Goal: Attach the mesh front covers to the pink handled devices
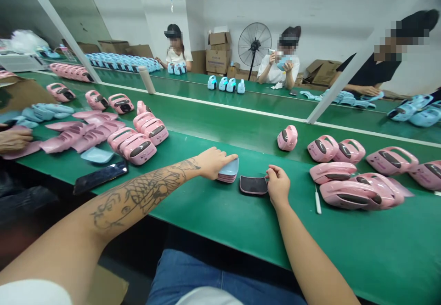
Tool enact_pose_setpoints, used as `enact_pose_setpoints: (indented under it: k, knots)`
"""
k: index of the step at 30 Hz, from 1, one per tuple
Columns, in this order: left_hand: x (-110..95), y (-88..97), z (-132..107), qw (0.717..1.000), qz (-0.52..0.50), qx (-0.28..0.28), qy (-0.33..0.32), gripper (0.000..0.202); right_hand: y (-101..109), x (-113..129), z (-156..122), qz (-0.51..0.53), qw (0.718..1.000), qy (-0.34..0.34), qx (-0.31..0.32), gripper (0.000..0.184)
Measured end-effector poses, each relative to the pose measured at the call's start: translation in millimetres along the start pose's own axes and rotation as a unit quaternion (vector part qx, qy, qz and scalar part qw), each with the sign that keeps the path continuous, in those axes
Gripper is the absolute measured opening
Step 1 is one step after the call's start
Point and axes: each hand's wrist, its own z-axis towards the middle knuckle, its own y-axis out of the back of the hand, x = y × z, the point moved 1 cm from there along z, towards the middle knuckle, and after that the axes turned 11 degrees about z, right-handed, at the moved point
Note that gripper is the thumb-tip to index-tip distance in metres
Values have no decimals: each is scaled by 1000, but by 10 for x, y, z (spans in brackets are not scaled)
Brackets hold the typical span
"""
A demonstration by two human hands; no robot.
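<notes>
My left hand (214, 161) lies on top of a small stack of curved plastic plates (228, 172), blue on top and pink below, its fingers closed over the stack. Just to the right, my right hand (277, 184) pinches the right edge of a dark oval panel with a pink rim (253, 185) that lies flat on the green table (220, 213). Pink housings (358, 194) lie to the right of that hand, with a thin white tool (317, 200) beside them.
More pink housings (138, 146) and pink shells are heaped at the left, with a black phone (99, 176) near the front edge. Another person's hand (14, 138) rests at far left. Three people work across the table among blue housings (226, 84); a fan (254, 44) and cardboard boxes stand behind.
</notes>
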Motion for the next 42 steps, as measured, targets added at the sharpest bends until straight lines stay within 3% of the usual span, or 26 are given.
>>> enact_pose_setpoints:
  k: [14,20,26,32,34,42]
  knots:
    - [-11,12,-30,999,-29,-3,25,89,-7,1,27,-3,999,-5,39,34]
    - [8,9,-47,994,-90,29,54,106,-6,15,13,-17,999,2,51,33]
    - [34,53,-83,986,-150,21,69,98,-3,-7,19,-29,998,7,55,35]
    - [50,41,-136,983,-172,10,69,106,15,-10,10,-45,997,7,66,34]
    - [48,33,-155,982,-180,-4,63,99,17,-9,7,-49,996,7,69,34]
    - [-34,-68,-234,983,-158,-91,35,40,4,-24,10,-77,995,16,68,38]
